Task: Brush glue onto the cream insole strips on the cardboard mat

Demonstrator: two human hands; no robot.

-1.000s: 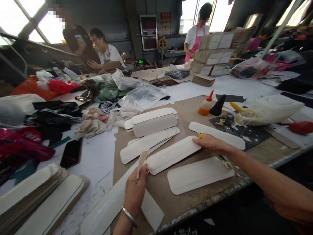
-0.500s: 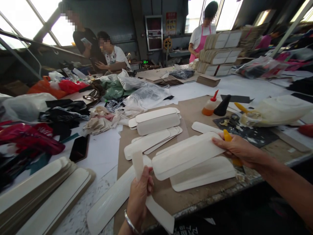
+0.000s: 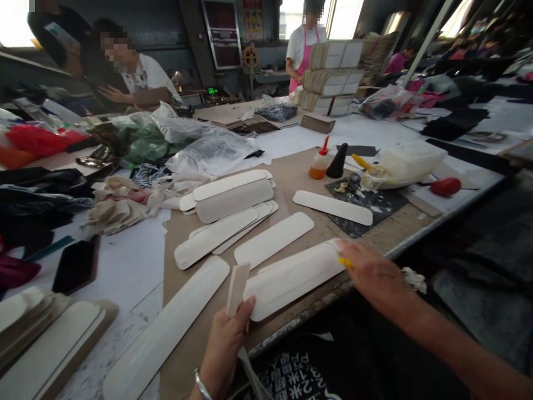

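Note:
My left hand (image 3: 225, 341), with a bracelet at the wrist, is closed around a narrow off-white strip (image 3: 239, 286). The strip's upper end stands above my thumb; its lower part hangs below the hand. In front of me a long white rounded panel (image 3: 295, 280) lies along the table's near edge, its left end beside my left thumb. My right hand (image 3: 368, 269) is at the panel's right end, fingertips touching it. The same hand grips a tool with a yellow handle (image 3: 345, 262); its working end is hidden. Another white panel (image 3: 275, 239) lies just behind.
Stacked white panels (image 3: 233, 194) and a long panel (image 3: 166, 328) lie on brown board. A glue bottle (image 3: 318, 161), black cone (image 3: 337, 161), dark mat (image 3: 362, 219) and white jug (image 3: 410, 161) are to the right. A phone (image 3: 77, 264) is left. Co-workers are across the table.
The view has swung right. My right hand has lowered the white panel from a raised, tilted position onto the one near the table edge. The strip stays in my left hand.

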